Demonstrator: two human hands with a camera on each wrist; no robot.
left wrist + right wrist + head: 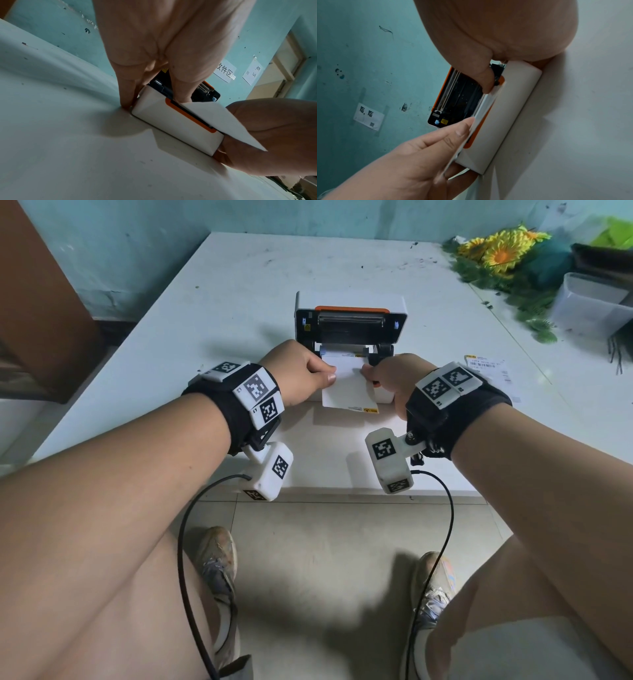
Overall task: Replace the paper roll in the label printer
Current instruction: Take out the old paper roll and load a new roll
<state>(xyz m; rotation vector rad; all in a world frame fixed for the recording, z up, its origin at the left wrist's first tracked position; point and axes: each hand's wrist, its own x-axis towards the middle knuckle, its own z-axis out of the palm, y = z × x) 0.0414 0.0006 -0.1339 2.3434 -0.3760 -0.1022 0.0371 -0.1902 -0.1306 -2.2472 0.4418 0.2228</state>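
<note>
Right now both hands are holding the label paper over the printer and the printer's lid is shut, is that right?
Not quite: the lid is open, standing up behind the printer, as the head view shows. Both the left hand and right hand do hold the label paper.

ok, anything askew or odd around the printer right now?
The label sheet both hands hold sits slightly skewed across the open label printer, near end drifting right. A printed label lies loose on the table to its right, and dark specks litter the far side.
</note>
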